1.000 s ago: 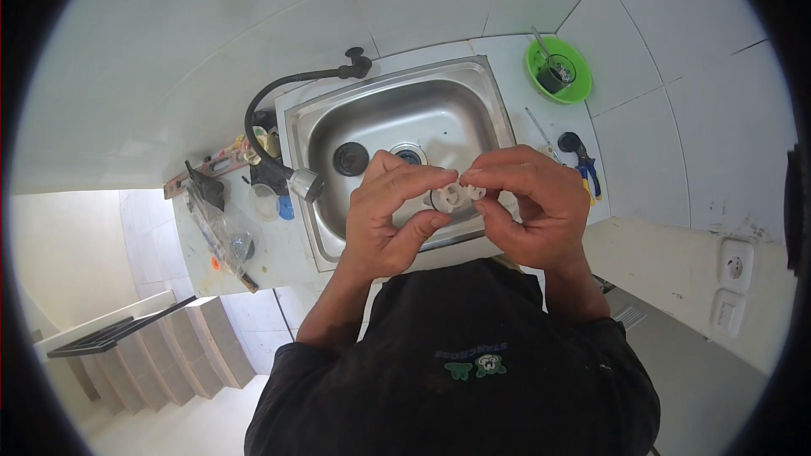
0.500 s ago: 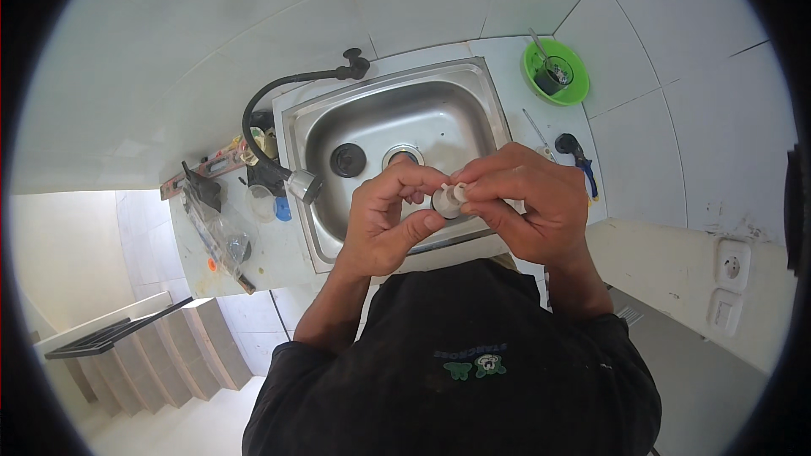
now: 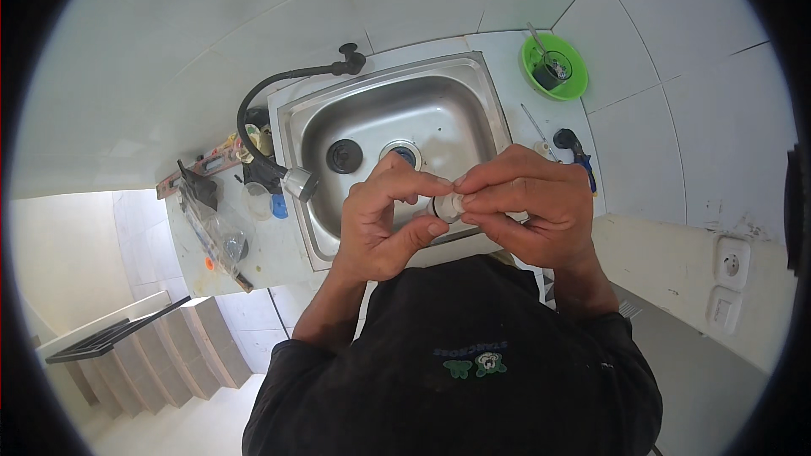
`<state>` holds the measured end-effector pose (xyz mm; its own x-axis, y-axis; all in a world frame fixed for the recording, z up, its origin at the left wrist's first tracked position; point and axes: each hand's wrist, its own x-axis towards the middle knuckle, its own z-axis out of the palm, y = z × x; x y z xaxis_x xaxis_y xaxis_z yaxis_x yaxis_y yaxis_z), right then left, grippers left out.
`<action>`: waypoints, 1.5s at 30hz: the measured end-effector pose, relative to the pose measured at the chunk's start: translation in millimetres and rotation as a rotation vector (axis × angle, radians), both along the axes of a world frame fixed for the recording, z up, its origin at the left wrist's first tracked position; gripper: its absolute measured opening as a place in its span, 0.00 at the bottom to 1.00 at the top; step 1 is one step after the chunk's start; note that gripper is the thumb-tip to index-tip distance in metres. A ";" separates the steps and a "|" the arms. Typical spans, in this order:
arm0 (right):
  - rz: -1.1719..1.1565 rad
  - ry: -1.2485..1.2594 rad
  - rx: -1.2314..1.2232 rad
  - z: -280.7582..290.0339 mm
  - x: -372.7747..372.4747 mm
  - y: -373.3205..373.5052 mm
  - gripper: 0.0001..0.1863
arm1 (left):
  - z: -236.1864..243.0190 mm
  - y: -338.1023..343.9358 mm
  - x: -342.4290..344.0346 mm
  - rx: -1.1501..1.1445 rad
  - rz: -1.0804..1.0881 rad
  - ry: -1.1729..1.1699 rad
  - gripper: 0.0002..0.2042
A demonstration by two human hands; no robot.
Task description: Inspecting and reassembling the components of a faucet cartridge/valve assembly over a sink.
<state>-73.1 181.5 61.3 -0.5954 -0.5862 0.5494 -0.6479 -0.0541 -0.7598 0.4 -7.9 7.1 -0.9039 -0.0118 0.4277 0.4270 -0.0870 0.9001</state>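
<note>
Above the near edge of the steel sink (image 3: 494, 93), both hands meet on a small white plastic fitting (image 3: 444, 209) with a dark ring on its left side. My left hand (image 3: 376, 224) pinches its left end between thumb and forefinger. From the right, the bunched fingertips of my right hand (image 3: 536, 207) grip the narrower end and hide part of it. A black round drain part (image 3: 344, 155) lies on the sink floor, left of the drain hole (image 3: 406, 154).
A black hose tap (image 3: 253, 101) with a silver head reaches over the sink's left side. On the right counter are a green bowl (image 3: 577, 80) holding a dark glass, a screwdriver (image 3: 536, 125) and a black elbow pipe (image 3: 568, 140). Tools and a plastic bag (image 3: 224, 236) clutter the left counter.
My right fingers have closed further over the fitting's right end, and the small end piece seen before is now mostly covered. The view has shifted slightly.
</note>
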 end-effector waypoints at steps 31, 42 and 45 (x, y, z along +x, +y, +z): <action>-0.049 -0.100 0.064 -1.0 4.0 -0.3 0.12 | 9.9 -4.2 1.2 -0.190 0.060 -0.015 0.17; 0.052 -0.236 0.081 3.1 -1.0 3.6 0.10 | 0.6 -0.4 2.8 0.017 -0.055 -0.115 0.16; 0.022 -0.468 0.006 -2.1 1.4 7.4 0.10 | -3.1 -0.5 1.0 0.044 -0.095 -0.116 0.16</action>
<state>-71.7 188.8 59.2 -0.7654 -0.6041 0.2217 -0.2345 -0.0589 -0.9703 1.4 -8.4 4.0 -0.9453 0.0594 0.3208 0.3079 -0.1627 0.9374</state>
